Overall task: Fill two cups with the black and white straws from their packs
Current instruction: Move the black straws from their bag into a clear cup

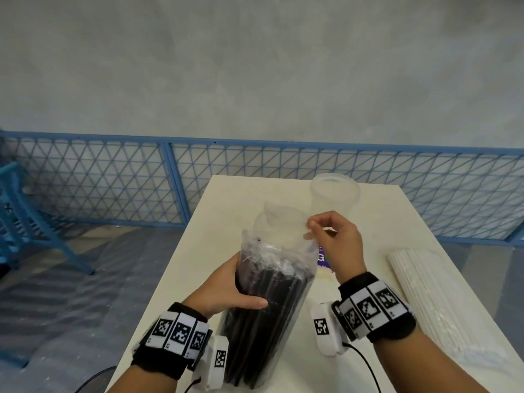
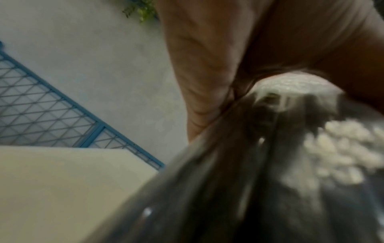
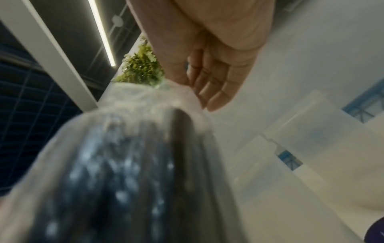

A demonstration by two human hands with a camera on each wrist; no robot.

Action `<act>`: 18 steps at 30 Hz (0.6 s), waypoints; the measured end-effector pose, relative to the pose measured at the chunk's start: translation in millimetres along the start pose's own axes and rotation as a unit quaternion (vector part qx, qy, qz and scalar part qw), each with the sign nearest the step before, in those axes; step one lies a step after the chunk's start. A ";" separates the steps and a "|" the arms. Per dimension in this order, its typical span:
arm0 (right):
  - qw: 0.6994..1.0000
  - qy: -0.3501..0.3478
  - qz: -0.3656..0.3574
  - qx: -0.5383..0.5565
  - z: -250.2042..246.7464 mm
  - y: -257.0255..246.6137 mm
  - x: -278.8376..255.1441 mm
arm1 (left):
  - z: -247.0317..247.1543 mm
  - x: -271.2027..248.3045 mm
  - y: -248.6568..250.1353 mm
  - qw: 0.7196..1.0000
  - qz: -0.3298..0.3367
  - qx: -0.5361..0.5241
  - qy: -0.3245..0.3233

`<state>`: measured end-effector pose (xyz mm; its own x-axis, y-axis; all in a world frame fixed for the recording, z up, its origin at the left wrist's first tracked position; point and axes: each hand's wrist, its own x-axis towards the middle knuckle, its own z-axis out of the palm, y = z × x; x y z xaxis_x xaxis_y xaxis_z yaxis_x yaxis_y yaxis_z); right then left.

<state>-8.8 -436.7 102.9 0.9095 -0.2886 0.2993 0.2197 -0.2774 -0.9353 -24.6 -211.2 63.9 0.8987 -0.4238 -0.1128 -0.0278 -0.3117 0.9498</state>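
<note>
Clear plastic wraps the pack of black straws (image 1: 266, 313), which stands tilted over the near edge of the table (image 1: 232, 194). The left hand (image 1: 224, 290) grasps its middle, thumb across the front. The right hand (image 1: 334, 242) pinches the loose film at the mouth. A cup (image 1: 334, 199) waits just behind, seemingly empty; the pack of white straws (image 1: 431, 302) lies flat to the right. To open it well, I would keep the left grip firm and low, pull the film gently apart, and hold the mouth upward so no straws spill.
</note>
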 end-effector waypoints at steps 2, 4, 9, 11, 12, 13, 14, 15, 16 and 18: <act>0.997 0.056 -0.047 -0.015 -4.0 -7.9 2.0 | -2.1 -3.1 2.6 0.999 0.014 0.021 0.023; 0.987 0.011 -0.156 -0.023 -4.4 -26.0 -6.7 | -4.2 -7.8 5.8 0.997 0.033 0.036 0.064; 0.917 -0.253 -0.225 -0.213 14.0 -33.9 -24.5 | -2.1 -15.4 13.0 0.976 0.092 0.113 0.160; 0.923 -0.261 -0.224 -0.173 17.4 -34.0 -24.2 | -2.3 -15.1 10.8 0.971 0.095 0.111 0.188; 0.926 -0.266 -0.217 -0.160 18.6 -35.4 -24.3 | -2.9 -15.2 9.2 0.971 0.089 0.104 0.197; 0.926 -0.270 -0.209 -0.159 19.6 -37.2 -24.9 | -3.4 -15.2 7.3 0.971 0.084 0.098 0.201; 0.927 -0.271 -0.201 -0.167 20.5 -38.9 -24.3 | -3.6 -15.5 5.1 0.971 0.079 0.096 0.203; 0.927 -0.268 -0.191 -0.179 21.6 -39.9 -22.6 | -3.0 -15.9 3.3 0.971 0.076 0.096 0.204; 0.923 -0.274 -0.186 -0.196 23.3 -41.7 -21.0 | -2.0 -15.8 1.6 0.971 0.073 0.098 0.205; 0.900 -0.306 -0.181 -0.253 28.6 -44.2 -19.8 | -0.2 -15.0 -1.3 0.970 0.069 0.099 0.210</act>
<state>-26.4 -392.5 132.9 0.8690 0.4195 0.2623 0.4921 -0.6785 -0.5454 -38.0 -204.3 64.4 0.9785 -0.1024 0.1791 -0.2061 -0.4516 0.8681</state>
